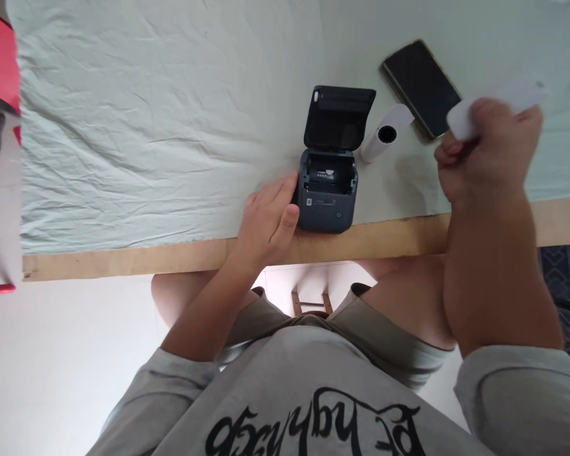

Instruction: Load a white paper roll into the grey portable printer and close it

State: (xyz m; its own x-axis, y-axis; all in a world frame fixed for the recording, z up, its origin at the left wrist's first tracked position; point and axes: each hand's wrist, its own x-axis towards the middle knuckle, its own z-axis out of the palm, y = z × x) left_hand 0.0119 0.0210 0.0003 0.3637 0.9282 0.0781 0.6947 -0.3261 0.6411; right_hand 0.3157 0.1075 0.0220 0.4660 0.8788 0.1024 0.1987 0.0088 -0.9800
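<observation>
- Head view, materials: a pale green, wrinkled cloth [147,126] covers the table [399,234], whose smooth wooden edge crosses the middle of the frame.
- The small, dark blue-grey, round-cornered box-shaped device [325,212] sits on the table at the centre of the frame, near the wooden edge.
- Its glossy black hinged lid [339,117] is tipped back toward the top of the frame, baring a dark hollow with a small white printed label [325,174] inside.
- The left hand [268,218] lies at the device's left side, its fingers extended and grasping nothing, the fingertips against the casing.
- The right hand [491,149], upper right of the frame, has its fingers closed on a thin white round-cornered piece [515,95], blurred along its far end.
- Right of the lid lies a white paper roll [373,149] with a dark round core and a loose end curling outward.
- Counted: one device, one roll, one held white piece, one black flat rectangular phone [422,88] above and right of the roll.
</observation>
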